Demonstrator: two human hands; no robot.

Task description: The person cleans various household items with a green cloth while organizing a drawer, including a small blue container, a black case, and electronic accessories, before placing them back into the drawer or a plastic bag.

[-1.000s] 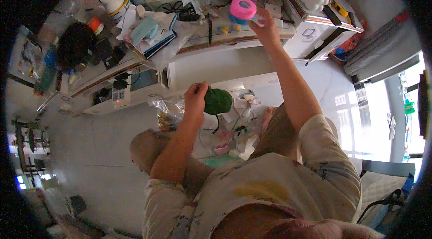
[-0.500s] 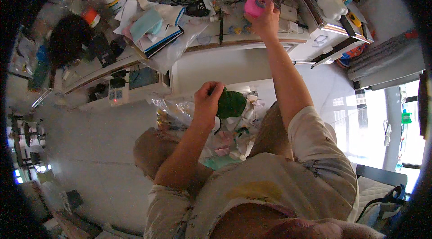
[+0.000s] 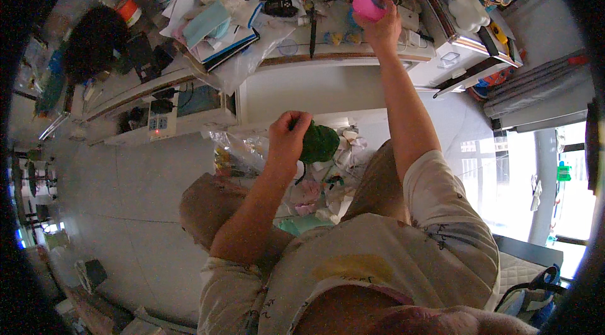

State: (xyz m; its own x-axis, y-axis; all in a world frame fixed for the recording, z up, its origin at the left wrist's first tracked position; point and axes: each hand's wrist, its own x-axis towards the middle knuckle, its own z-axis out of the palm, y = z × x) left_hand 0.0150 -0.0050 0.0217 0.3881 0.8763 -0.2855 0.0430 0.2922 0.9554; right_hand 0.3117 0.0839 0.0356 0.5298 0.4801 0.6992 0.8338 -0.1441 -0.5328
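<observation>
My right hand (image 3: 383, 31) reaches far forward over the desk, its fingers curled round a pink rounded object (image 3: 368, 6) with a dark spot on its side; its exact kind is unclear. Closer to my body, my left hand (image 3: 288, 141) is closed with its fingers pinched together. From it hangs a dark green, leaf-like flat piece (image 3: 321, 144), its gripped edge hidden by the fingers. Beneath this piece, between my knees, lies a heap of crumpled papers and pink scraps (image 3: 307, 195), with a clear plastic bag (image 3: 242, 149) at its left.
The cluttered desk (image 3: 340, 57) carries a black pen (image 3: 312, 35), a pale blue mask (image 3: 208, 23) on papers, and tangled cables. A white flower-shaped object (image 3: 469, 10) stands at right. Below the desk's left part is a power strip (image 3: 159, 124). A chair (image 3: 529, 259) stands behind at right.
My right hand has shifted slightly right with the pink object, which shows more of its rounded face. My left hand and the green piece have hardly moved. The whole view has shifted slightly.
</observation>
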